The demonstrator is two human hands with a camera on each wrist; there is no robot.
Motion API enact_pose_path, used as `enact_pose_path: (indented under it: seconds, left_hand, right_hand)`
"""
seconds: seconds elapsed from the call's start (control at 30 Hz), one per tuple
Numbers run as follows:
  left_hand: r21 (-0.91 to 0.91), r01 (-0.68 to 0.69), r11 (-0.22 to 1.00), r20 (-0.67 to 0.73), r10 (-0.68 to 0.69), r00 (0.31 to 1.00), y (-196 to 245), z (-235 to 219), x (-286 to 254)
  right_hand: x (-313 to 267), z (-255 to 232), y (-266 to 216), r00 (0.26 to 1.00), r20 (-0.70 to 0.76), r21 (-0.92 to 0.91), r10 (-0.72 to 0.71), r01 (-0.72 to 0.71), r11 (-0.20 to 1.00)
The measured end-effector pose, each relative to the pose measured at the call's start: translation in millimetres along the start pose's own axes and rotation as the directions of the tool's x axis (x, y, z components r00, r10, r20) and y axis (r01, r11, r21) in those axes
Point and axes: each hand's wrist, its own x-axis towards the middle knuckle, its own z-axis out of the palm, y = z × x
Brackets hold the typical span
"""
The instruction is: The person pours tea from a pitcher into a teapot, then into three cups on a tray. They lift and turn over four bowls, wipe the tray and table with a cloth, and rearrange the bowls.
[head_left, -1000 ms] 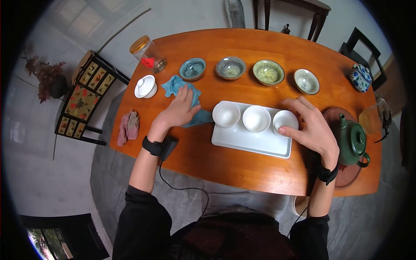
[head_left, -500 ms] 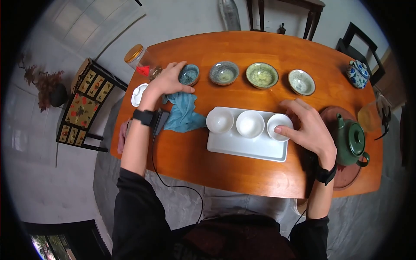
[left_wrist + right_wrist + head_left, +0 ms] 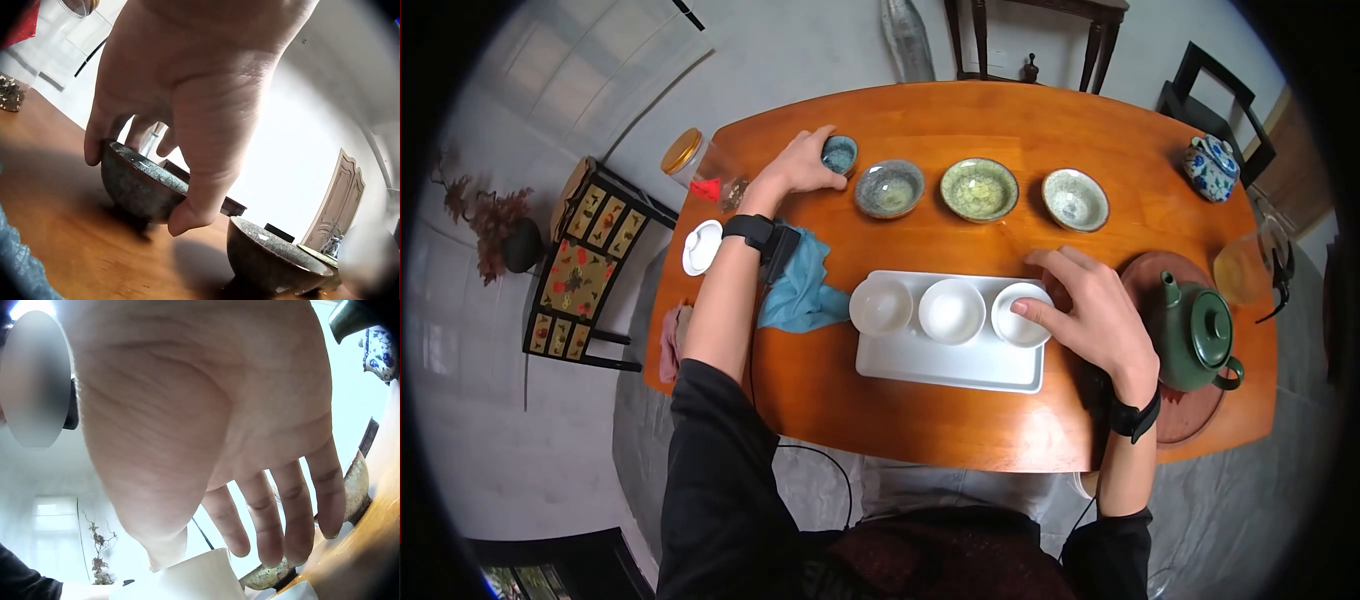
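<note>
My left hand [image 3: 802, 166] grips the small blue-green bowl [image 3: 840, 154] at the table's back left, thumb on one side and fingers over the opposite rim. In the left wrist view this bowl [image 3: 140, 187] is tilted, with a dark shadow under it. My right hand [image 3: 1100, 305] holds the rightmost of three white cups [image 3: 1018, 330], its thumb over the rim and its fingers on the far side. The right wrist view shows this cup [image 3: 194, 578] low, below the palm. All three cups sit on a white rectangular tray [image 3: 950, 368].
Grey [image 3: 890, 190], yellow-green [image 3: 980, 190] and pale [image 3: 1076, 200] bowls stand along the back. A blue cloth [image 3: 805, 295] lies left of the tray. At right are a green teapot [image 3: 1200, 335] on a round board, a glass pitcher [image 3: 1245, 268] and a blue-and-white jar [image 3: 1212, 168].
My left hand has left the blue cloth, moved up to the blue-green bowl and taken hold of it. The right hand stays at the rightmost white cup. The head view has shifted.
</note>
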Motion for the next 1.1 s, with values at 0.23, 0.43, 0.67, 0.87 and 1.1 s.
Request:
enact_pose_path:
  seconds: [0.23, 0.43, 0.67, 0.87, 1.1]
  left_hand:
    - [0.150, -0.196, 0.969, 0.169, 0.171, 0.971, 60, -29, -34]
    - [0.088, -0.382, 0.920, 0.347, 0.331, 0.877, 87, -15, -27]
    - [0.173, -0.389, 0.905, 0.381, 0.303, 0.874, 96, -19, -13]
    - [0.161, -0.229, 0.960, 0.242, 0.187, 0.952, 92, -19, 14]
    - [0.148, -0.205, 0.967, 0.205, 0.173, 0.963, 81, -11, 34]
  right_hand:
    - [0, -1, -2, 0.999, -0.036, 0.004, 0.001, -0.001, 1.000]
    - [1, -2, 0, 0.999, -0.045, 0.001, -0.013, 0.013, 1.000]
    - [0, -3, -1, 0.998, -0.051, 0.008, -0.029, 0.029, 1.000]
    - [0, -4, 0, 0.999, -0.033, -0.006, -0.021, 0.021, 1.000]
    - [-1, -3, 2, 0.998, -0.055, 0.001, -0.028, 0.028, 1.000]
